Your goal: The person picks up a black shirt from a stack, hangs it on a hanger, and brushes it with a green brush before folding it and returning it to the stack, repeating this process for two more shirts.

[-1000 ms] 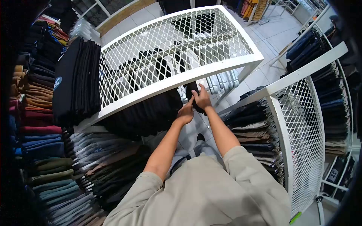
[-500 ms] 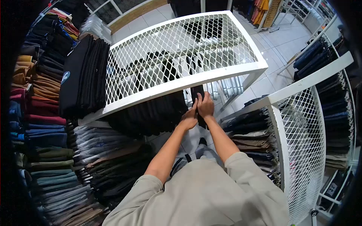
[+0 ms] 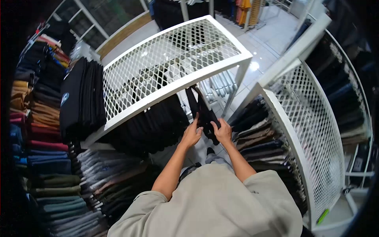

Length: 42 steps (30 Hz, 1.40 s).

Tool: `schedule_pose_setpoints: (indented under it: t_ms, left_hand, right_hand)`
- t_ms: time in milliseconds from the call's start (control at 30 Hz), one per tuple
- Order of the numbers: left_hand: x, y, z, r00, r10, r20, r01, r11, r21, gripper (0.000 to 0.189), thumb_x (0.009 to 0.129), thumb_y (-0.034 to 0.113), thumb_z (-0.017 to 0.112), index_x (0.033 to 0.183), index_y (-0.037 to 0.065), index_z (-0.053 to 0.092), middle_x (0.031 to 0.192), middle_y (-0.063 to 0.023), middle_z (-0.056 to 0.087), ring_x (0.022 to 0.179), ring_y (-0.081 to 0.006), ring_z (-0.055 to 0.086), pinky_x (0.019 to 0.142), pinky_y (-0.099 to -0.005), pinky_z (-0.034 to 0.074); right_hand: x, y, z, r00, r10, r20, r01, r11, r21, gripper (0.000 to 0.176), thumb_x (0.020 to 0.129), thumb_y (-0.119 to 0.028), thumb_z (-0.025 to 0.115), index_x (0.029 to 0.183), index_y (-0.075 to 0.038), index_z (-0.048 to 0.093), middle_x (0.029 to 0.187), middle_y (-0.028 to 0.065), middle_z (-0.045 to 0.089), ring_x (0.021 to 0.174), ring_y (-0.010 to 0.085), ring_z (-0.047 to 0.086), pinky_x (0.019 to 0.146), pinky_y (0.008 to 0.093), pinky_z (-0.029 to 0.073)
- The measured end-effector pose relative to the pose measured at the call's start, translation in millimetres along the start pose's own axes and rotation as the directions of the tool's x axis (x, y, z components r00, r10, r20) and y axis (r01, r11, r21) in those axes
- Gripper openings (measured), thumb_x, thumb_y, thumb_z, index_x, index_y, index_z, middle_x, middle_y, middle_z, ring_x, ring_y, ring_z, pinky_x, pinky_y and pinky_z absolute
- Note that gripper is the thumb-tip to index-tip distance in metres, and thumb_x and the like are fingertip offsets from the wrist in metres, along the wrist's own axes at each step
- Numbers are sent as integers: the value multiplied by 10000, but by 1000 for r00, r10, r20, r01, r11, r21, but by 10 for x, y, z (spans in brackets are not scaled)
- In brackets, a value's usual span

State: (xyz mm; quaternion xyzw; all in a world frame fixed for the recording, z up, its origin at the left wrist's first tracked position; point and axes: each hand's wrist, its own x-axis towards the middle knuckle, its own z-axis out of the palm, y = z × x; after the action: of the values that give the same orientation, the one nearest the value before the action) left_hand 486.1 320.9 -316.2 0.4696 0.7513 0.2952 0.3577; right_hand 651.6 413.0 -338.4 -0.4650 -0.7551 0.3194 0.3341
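A pair of black trousers [image 3: 206, 118] hangs in front of me from under the white mesh-topped rack, its strips of cloth parted near the top. At its left edge is my left hand [image 3: 191, 135], index finger stretched upward and thumb apart, with cloth between them. My right hand [image 3: 223, 132] grips the opposite edge, thumb on the near side; its other fingertips are partly hidden. Left of my hands hangs a dense row of black garments [image 3: 158, 122]. White hangers [image 3: 219, 85] show to the right, under the rack.
The rack's white mesh top [image 3: 169, 67] carries a stack of folded black clothes [image 3: 81, 98] at its left end. Folded coloured trousers [image 3: 51, 146] line the left side. A second white mesh rack [image 3: 312, 130] stands close on my right, beside dark folded garments [image 3: 260, 138].
My hands were close together high on the black trousers; now they are lower, nearer me and spread apart at its two edges. The view has turned, shifting the racks leftward.
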Motion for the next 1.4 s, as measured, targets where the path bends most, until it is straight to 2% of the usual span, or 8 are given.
schedule_pose_setpoints:
  t_ms: [333,533,667,700,867,1133,1267,1400]
  left_hand:
    - [-324,537,-104,904,422,-70,-416,905,92,740,936,161,659,1584,138,303,1426,-233,490,1263,-418,535,1045,-444,450]
    - [-664,1302,-105,580,815,-20,-807,577,121,702,807,158,781,1449,81,507,1382,-187,564,1300,-374,510,1080,-445,412]
    - [-1209,2091,-37,551,772,318,-671,636,-381,407,775,34,750,1166,30,636,979,-164,730,943,-315,715,849,-388,544]
    - [-1242,2178,53,433,851,298,-736,525,-427,337,784,18,729,1103,8,623,908,-177,730,863,-331,730,751,-362,563]
    - [-1806,2766,300,260,819,511,-666,535,-519,311,791,42,699,1076,-30,598,849,-184,709,806,-256,715,776,-348,544]
    - [-2213,3275,945,323,743,587,-565,649,-510,298,762,46,643,1048,-25,602,837,-99,665,793,-148,608,771,-313,512]
    - [-2362,3554,1294,363,692,625,-522,706,-479,252,767,46,640,1007,-23,605,815,-63,655,771,-118,603,732,-291,503]
    - [-2449,3743,1713,365,660,657,-511,732,-451,242,769,27,643,1002,-31,607,779,-52,649,719,-104,590,673,-275,496]
  right_hand:
    - [-1287,-391,-1224,982,68,-178,-83,993,-81,373,767,-309,877,867,4,699,814,131,657,717,331,655,657,384,499]
    - [-2149,-991,-2209,938,127,-322,-180,974,-140,308,697,-223,924,809,5,749,736,107,684,637,234,668,596,326,490]
    - [-2705,-1265,-2756,889,153,-431,-242,957,-159,293,682,-191,939,800,-1,749,731,77,684,631,142,643,578,296,479]
    - [-2849,-1294,-2874,858,144,-493,-254,953,-163,295,676,-187,941,806,-6,749,742,75,683,648,153,641,598,303,484]
    - [-3411,-1482,-3428,714,40,-699,-358,879,-316,341,727,-219,913,975,-36,765,906,98,716,897,239,646,804,360,499]
    - [-3876,-683,-4643,343,7,-939,-488,856,-172,294,921,-269,749,1119,-54,730,1069,125,683,914,243,681,813,370,526]
    - [-3954,34,-5481,397,-183,-899,-654,631,-417,287,895,-228,721,1153,-103,707,1119,147,626,1095,350,605,950,443,473]
    - [-4020,621,-5981,458,-71,-886,-798,407,-445,391,903,-284,705,1268,-151,668,1249,174,589,1186,368,557,1002,508,428]
